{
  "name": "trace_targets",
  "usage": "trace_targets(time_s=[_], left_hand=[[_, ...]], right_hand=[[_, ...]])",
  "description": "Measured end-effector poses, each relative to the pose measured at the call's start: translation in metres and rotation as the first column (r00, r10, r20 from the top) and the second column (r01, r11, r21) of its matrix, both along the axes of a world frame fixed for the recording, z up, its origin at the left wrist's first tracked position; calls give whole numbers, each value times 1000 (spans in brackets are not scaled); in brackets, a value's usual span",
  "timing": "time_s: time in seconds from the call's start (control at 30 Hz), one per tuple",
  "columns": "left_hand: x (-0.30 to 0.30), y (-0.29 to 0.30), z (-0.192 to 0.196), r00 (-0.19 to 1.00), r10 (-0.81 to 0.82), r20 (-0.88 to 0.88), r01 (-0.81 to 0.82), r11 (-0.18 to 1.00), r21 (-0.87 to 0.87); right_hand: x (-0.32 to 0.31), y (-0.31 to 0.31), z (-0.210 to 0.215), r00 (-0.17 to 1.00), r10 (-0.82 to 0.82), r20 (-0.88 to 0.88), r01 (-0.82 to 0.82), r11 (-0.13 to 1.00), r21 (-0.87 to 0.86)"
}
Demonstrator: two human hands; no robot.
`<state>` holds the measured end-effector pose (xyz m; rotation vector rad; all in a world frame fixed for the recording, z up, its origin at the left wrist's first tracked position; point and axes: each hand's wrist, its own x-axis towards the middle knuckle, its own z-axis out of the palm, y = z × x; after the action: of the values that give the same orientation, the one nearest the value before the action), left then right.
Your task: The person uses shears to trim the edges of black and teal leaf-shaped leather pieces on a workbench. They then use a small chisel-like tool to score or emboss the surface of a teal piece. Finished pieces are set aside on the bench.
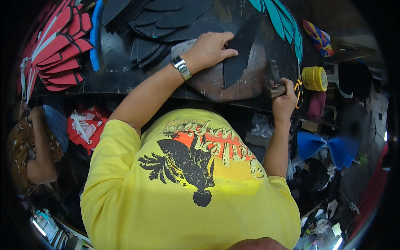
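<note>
My left hand [214, 50], with a metal watch on its wrist, lies at the left edge of a pointed black sheet piece [241, 54]. Its thumb and curled fingers press the piece down on a brown, worn board [254, 81]. My right hand [286, 93] is closed around a hammer [276, 89], whose dark head looks slightly blurred. The tool is just right of the board, apart from the black piece. Beyond my left hand, a pile of black leaf-shaped pieces [166, 21] overlaps in layers.
Red pieces with black edges [62, 50] and a blue strip [96, 35] are at the left. Teal pieces [283, 21], orange-handled scissors [298, 93] and a yellow tub [314, 78] line the right. Another person's arm [39, 150] shows at left; a fan [362, 125] stands right.
</note>
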<state>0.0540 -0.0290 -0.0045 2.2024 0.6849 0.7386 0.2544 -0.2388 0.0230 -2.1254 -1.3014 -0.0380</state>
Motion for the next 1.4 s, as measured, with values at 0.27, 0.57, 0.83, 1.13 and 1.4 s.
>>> trace_targets(time_s=[0.27,0.57,0.83,1.13,1.4], left_hand=[[8,16,17,997,-38,68,63,906,-419],[72,79,29,901,238,363,141,630,-764],[41,98,49,894,126,-430,-46,980,191],[-58,116,49,586,420,-694,-196,903,381],[-61,125,32,683,467,-562,-224,866,447]], right_hand=[[43,26,-37,922,-60,382,28,995,91],[30,29,-40,957,-115,268,97,992,79],[32,24,-38,967,-75,242,47,992,121],[30,26,-38,961,-75,265,43,991,124],[31,22,-39,965,-62,256,36,994,105]])
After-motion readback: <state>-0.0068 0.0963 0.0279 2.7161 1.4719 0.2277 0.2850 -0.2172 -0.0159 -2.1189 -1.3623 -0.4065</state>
